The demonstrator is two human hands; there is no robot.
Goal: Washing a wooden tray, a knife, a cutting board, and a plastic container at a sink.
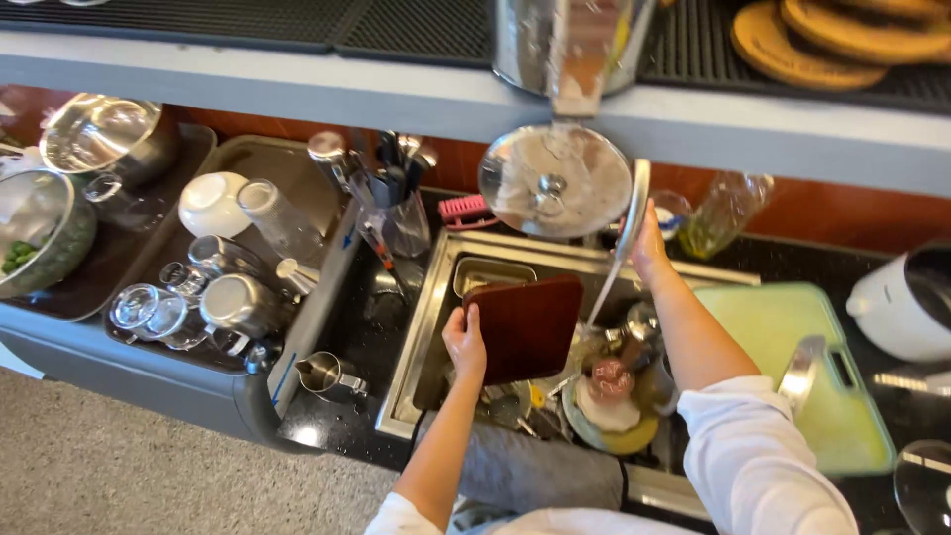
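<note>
Cutting board (pixel 528 327) (reddish-brown) hides sink (pixel 428 327) dishes; left hand (pixel 464 344) grips it.

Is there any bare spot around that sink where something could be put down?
The light green cutting board right of the sink is mostly bare, up to a steel lid. Black counter between sink and grey tray offers a narrow strip. The sink, under the dark red board in the left hand, is crowded.

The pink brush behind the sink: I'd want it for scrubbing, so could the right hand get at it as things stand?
Probably not at once. The right hand is busy at a plate rim, and a large round lid stands between it and the pink brush. The left hand holds the brown board.
</note>
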